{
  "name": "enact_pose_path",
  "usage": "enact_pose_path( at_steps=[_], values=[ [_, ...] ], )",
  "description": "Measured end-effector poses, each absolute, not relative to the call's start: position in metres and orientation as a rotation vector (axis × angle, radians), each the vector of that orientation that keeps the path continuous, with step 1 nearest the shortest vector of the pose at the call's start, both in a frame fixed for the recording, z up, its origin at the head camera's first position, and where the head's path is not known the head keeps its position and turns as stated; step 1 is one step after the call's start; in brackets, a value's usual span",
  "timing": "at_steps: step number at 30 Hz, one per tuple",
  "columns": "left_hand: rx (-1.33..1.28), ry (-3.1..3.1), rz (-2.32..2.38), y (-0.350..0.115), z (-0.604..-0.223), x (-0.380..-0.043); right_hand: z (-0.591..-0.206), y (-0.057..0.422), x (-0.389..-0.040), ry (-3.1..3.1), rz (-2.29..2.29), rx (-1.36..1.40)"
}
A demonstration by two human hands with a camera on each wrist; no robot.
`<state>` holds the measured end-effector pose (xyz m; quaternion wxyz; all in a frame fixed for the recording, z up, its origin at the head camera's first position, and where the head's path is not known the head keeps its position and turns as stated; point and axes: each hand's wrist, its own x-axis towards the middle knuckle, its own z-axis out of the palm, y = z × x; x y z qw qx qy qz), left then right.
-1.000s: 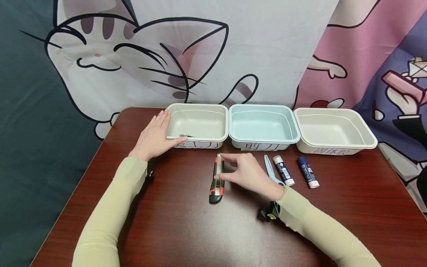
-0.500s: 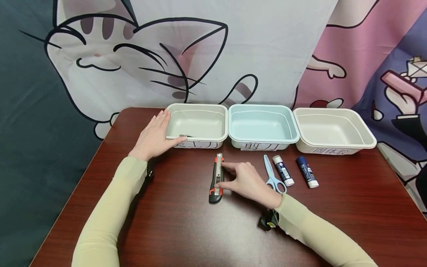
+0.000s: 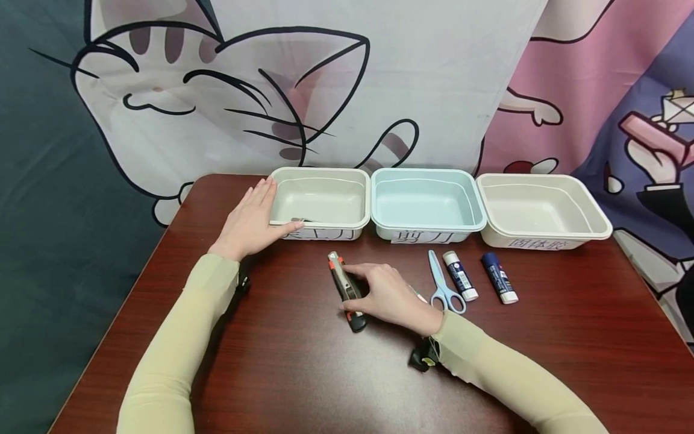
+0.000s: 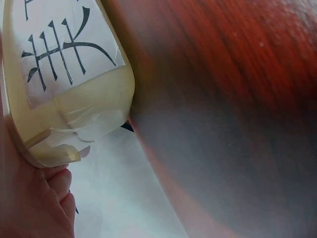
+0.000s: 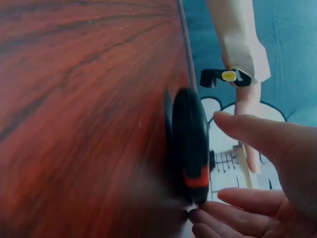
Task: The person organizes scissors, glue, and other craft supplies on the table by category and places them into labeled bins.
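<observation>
My left hand [image 3: 246, 226] rests against the left end of a pale grey-green bin [image 3: 320, 173], fingers straight along its side and thumb on its front rim. In the left wrist view the bin's paper label [image 4: 69, 54] shows close up. My right hand [image 3: 387, 295] is over a black and orange utility knife [image 3: 345, 284] on the table, which lies slanted with its tip toward the bin. In the right wrist view my fingertips [image 5: 198, 215] are at the knife's far end, while the thumb [image 5: 237, 126] stands apart from its handle [image 5: 190, 129].
A light blue bin [image 3: 428, 175] and a cream bin [image 3: 542, 181] continue the row, each labelled. Light blue scissors [image 3: 444, 289] and two glue sticks [image 3: 461, 277] lie right of my right hand. A small grey piece [image 3: 301, 220] lies in the left bin.
The utility knife has turned, its tip swinging left and its butt slightly right. My right hand has shifted toward me and left, uncovering the scissors' handles. The left hand stays put.
</observation>
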<state>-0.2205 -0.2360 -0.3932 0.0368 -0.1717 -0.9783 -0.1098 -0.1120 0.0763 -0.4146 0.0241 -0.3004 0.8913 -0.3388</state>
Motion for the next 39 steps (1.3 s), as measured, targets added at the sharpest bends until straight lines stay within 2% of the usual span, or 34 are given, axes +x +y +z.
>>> enact_pose_path(
  at_steps=[14, 39],
  values=[
    [-0.534, -2.998, -0.339, -0.235, -0.389, -0.221, -0.413, 0.069, -0.112, 2.693, -0.909, -1.163],
    [-0.525, -3.002, -0.354, -0.236, -0.391, -0.219, -0.416, 0.085, -0.099, 2.777, -0.784, -1.119]
  ],
)
